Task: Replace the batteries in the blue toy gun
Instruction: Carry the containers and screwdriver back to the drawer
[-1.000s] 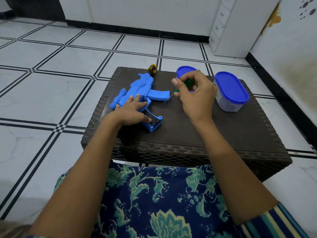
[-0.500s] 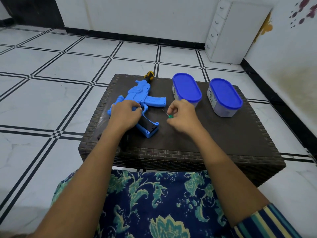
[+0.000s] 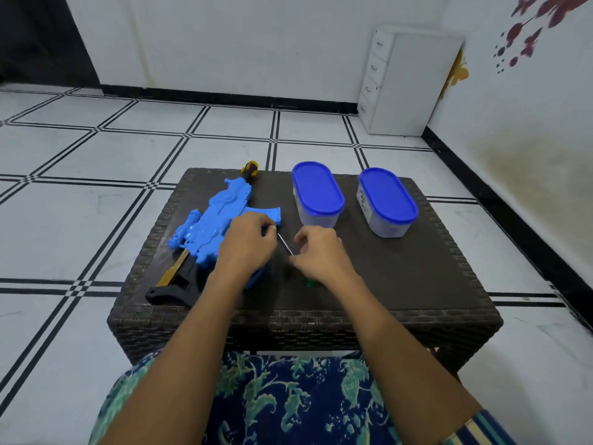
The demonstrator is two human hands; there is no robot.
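Head view, the only one supplied. Blue toy gun (image 3: 218, 220) is lying flat on the wicker table (image 3: 305, 319), sitting around 9 o'clock on the tabletop. Its front end is pointing toward 12 and its black stock (image 3: 173, 292) is trailing toward 7. Left hand (image 3: 247, 248) is lying over the gun's grip section, fingers curled down on it and pinning it; what the fingertips are touching is hidden. Right hand (image 3: 321, 255) is pinching a small screwdriver (image 3: 285, 244). The thin metal shaft is running toward 10 o'clock to meet the left fingertips, and the green handle end is peeking out under the palm at 6.

Handling, as a guess: the gun is looking like hollow moulded plastic, so light, stiff and a bit slick on the glossy ribbed shell. It is probably going to slide under screwdriver pressure unless pinned. The broad mid-body or the grip is looking like the best hold; the thin stock rail is seeming likeliest to flex. Battery cover and screw are not showing.

The table is boxy, showing dark brown woven sides and a flatter top. Oval tub (image 3: 317, 191) is standing at 12 o'clock and a second tub (image 3: 386, 200) at 2, both with blue lids and cloudy walls, contents unreadable. Yellow-and-black knob (image 3: 250, 168) is poking out past the gun at 11; cannot tell whether it is part of the gun or a separate tool.
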